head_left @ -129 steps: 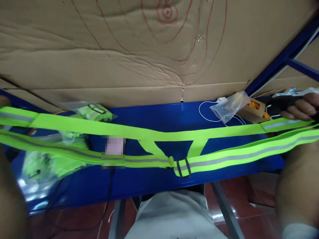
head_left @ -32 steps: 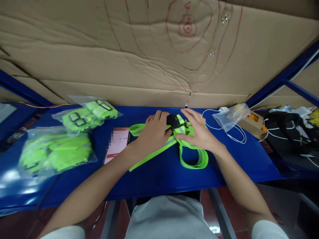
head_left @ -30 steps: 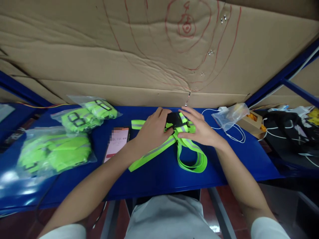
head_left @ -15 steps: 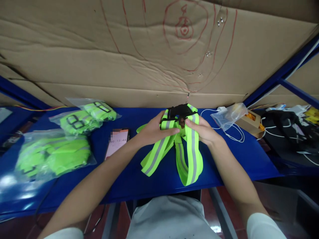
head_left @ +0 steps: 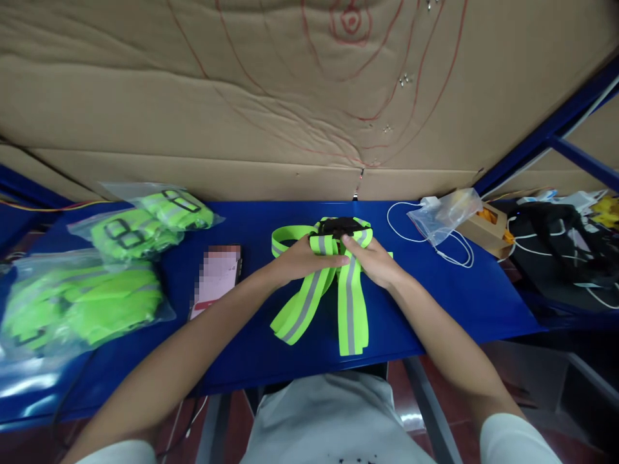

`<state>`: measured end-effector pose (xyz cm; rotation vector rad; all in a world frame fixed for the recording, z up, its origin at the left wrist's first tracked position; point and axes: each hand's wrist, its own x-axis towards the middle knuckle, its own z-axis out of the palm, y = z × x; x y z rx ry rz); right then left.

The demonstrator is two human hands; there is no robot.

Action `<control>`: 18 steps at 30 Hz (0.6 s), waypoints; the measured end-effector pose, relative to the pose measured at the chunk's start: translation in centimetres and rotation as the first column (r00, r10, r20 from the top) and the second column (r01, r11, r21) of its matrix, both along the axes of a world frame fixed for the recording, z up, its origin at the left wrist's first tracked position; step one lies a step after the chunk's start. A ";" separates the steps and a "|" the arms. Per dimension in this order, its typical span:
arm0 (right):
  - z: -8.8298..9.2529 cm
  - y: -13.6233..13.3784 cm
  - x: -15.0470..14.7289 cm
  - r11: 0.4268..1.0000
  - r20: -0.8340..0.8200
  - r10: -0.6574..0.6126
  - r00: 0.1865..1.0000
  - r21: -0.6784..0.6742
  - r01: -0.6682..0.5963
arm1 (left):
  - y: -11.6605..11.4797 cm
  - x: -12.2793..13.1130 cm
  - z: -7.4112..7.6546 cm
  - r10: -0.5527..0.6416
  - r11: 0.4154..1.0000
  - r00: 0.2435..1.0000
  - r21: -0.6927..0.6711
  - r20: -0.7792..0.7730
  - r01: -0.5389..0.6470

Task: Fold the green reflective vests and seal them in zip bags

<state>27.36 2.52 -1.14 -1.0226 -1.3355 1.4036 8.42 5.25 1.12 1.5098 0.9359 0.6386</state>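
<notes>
A neon-green reflective strap harness (head_left: 352, 303) with grey stripes is held between both hands over the blue table. My left hand (head_left: 304, 261) is closed around its left side, thumb lying across the straps. From the right, my right hand (head_left: 372, 258) grips the other side, with its thumb beside the black buckle (head_left: 338, 225) at the top. Two folded strap ends hang toward the table's front edge, and a loop curves out behind my left hand. Most fingertips are hidden beneath the straps.
Clear plastic bags of green harnesses (head_left: 116, 296) lie at the left, with a phone (head_left: 217, 277) between them and my left arm. At the right are a white cable (head_left: 454, 248), an empty plastic bag (head_left: 447, 212) and a small cardboard box (head_left: 486, 235). A cardboard panel (head_left: 242, 129) stands behind.
Both hands have lowered the harness toward the table. The right strap, a rounded hanging loop before, now lies flatter and straighter. The loop at the left shows more. The view has shifted slightly.
</notes>
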 end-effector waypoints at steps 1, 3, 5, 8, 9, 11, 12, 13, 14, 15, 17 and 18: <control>-0.1 -0.1 -0.3 1.000 0.025 0.012 1.000 0.010 -0.013 | -0.1 0.0 -0.2 -0.009 1.000 1.000 0.003 -0.001 0.009; -0.2 -0.2 -0.8 0.997 0.113 0.037 0.993 0.064 -0.044 | -0.2 0.1 -0.4 0.002 1.000 1.000 0.008 0.029 -0.003; 0.0 -0.1 -0.6 0.987 0.207 0.058 0.977 0.135 -0.087 | -0.4 0.2 -0.4 0.009 1.000 0.997 -0.007 0.075 -0.009; 1.2 0.1 0.9 0.976 0.302 0.074 0.950 0.173 -0.131 | -0.7 0.5 0.0 0.002 1.000 0.992 -0.027 0.130 0.002; 1.9 0.2 1.6 0.974 0.318 0.064 0.946 0.189 -0.129 | -0.8 0.5 0.2 0.005 1.000 0.990 -0.020 0.142 -0.002; 3.6 0.0 2.7 0.956 0.338 0.015 0.941 0.271 -0.112 | -0.9 0.5 0.8 0.012 1.000 0.989 -0.003 0.147 -0.012; 4.5 -0.2 3.1 0.935 0.358 -0.018 0.934 0.337 -0.111 | -1.0 0.5 1.0 0.005 1.000 0.989 0.004 0.146 -0.005; 5.5 -0.5 3.1 0.908 0.403 -0.044 0.914 0.397 -0.132 | -1.0 0.5 1.3 -0.013 1.000 0.989 0.010 0.145 0.012; 6.5 -0.9 3.0 0.879 0.472 -0.062 0.880 0.443 -0.176 | -1.1 0.4 1.4 -0.039 0.999 0.989 0.015 0.143 0.037; 7.3 -1.4 2.6 0.853 0.558 -0.075 0.827 0.465 -0.237 | -1.2 0.4 1.5 -0.065 0.998 0.988 0.024 0.138 0.062; 8.7 -2.5 1.4 0.821 0.715 -0.128 0.687 0.465 -0.331 | -1.4 0.2 1.7 -0.075 0.996 0.987 0.050 0.143 0.068; 9.2 -3.0 0.7 0.813 0.769 -0.176 0.615 0.466 -0.350 | -1.6 0.2 1.8 -0.068 0.996 0.986 0.060 0.151 0.059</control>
